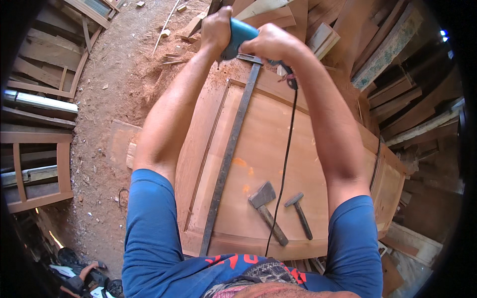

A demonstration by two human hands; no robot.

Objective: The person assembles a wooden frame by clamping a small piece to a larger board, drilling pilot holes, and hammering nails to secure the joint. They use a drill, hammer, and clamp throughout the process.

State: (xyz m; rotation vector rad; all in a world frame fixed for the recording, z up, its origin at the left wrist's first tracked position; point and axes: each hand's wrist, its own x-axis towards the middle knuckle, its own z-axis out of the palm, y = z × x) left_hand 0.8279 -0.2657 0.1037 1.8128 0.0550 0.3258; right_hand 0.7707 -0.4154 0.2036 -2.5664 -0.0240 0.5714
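At the far end of a wooden door panel [308, 179], both of my arms are stretched out over a teal corded power tool [242, 34], which looks like a drill. My left hand [217, 31] is closed round its left end. The fingers of my right hand [272, 43] wrap the other side, near where the black cord [289, 134] leaves it. A thin dark tip shows below my left hand. Under the tool, a long metal bar clamp [231, 154] runs lengthwise across the panel. The tool's underside is partly hidden by my hands.
A hatchet [263, 194] and a small hammer [299, 214] lie on the panel's near part, with the cord beside them. Sawdust [169, 82] and wood scraps cover the ground at the left. Stacked boards [387, 49] crowd the right; wooden frames [39, 169] stand at the left.
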